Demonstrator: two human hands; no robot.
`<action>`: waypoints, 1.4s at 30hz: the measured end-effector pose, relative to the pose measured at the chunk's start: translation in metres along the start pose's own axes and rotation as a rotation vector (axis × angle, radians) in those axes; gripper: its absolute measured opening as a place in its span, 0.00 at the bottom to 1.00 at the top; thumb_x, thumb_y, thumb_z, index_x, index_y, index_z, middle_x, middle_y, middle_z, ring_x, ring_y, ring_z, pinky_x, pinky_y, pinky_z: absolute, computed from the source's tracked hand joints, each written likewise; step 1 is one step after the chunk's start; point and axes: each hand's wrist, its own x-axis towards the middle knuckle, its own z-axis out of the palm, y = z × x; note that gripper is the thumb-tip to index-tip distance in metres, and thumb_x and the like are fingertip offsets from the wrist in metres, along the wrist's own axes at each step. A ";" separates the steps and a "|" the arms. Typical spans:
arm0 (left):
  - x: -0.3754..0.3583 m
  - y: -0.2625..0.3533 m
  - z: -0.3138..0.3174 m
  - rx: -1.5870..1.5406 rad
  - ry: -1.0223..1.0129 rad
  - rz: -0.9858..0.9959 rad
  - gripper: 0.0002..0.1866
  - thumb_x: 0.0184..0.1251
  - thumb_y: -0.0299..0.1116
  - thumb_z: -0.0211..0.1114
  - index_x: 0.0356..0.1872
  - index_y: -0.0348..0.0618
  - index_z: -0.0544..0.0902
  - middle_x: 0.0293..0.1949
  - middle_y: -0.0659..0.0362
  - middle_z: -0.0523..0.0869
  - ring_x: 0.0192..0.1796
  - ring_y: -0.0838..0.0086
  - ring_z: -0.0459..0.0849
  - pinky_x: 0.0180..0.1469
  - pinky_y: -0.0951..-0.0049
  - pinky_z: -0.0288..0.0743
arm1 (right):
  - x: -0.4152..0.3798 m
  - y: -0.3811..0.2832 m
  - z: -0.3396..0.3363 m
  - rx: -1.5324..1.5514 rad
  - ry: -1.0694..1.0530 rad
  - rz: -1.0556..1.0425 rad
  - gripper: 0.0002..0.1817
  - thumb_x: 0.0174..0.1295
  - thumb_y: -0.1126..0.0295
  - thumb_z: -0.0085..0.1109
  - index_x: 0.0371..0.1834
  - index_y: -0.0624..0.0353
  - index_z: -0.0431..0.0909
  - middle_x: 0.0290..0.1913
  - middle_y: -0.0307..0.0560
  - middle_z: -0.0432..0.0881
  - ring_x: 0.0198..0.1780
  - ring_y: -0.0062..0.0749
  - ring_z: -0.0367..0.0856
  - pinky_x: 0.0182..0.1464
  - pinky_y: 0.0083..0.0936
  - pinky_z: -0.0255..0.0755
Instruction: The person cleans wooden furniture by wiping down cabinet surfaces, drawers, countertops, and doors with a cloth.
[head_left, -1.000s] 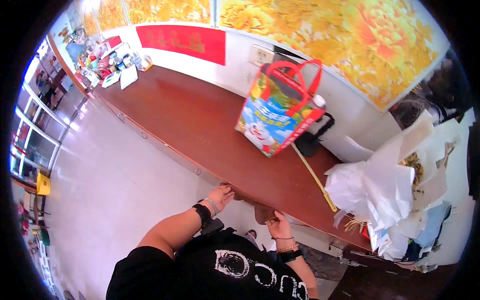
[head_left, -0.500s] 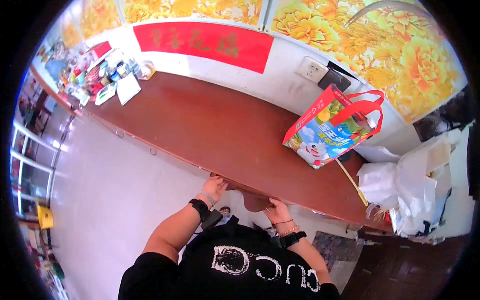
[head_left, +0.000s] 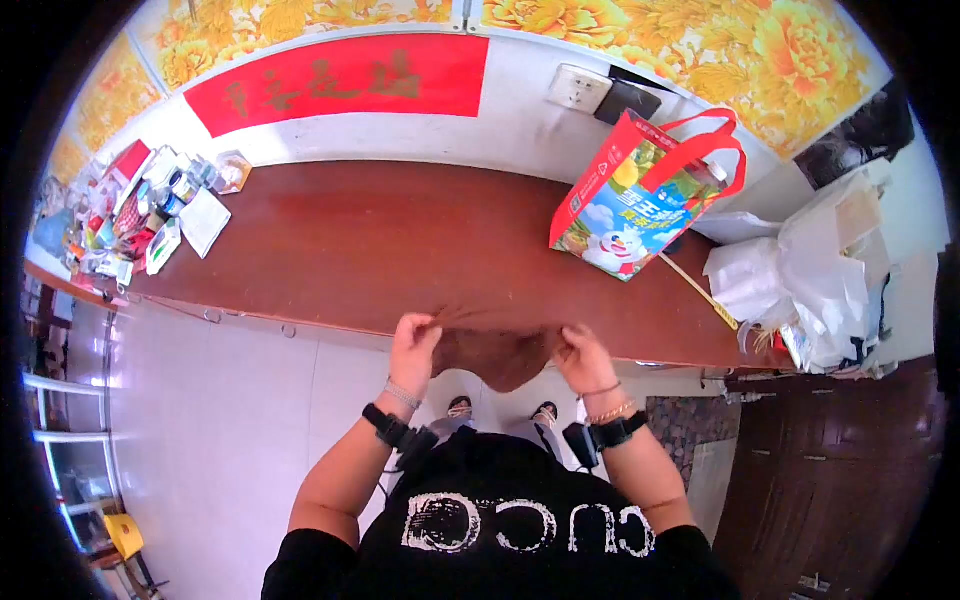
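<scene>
Cloth [head_left: 495, 360] being spread, we judge; left hand [head_left: 410, 352] and right hand [head_left: 588, 364] pinch its ends beside desk [head_left: 380, 245]; next move calls for even tension.

Reaching forward with both forearms [head_left: 350, 455], converging toward the wrists [head_left: 403, 393]; holding left hand [head_left: 413, 348] and right hand [head_left: 586, 360] apart, roughly level, with fingers [head_left: 572, 338] curled inward and pinched against the thumbs.

head-worn view, facing forward and steeply down
</scene>
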 end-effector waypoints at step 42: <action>0.000 -0.026 0.195 1.347 -0.720 0.807 0.18 0.50 0.37 0.64 0.43 0.47 0.74 0.40 0.56 0.73 0.47 0.61 0.71 0.47 0.61 0.65 | -0.023 -0.029 -0.117 -1.970 0.167 -1.029 0.15 0.50 0.71 0.51 0.44 0.48 0.74 0.41 0.40 0.71 0.50 0.38 0.69 0.51 0.36 0.62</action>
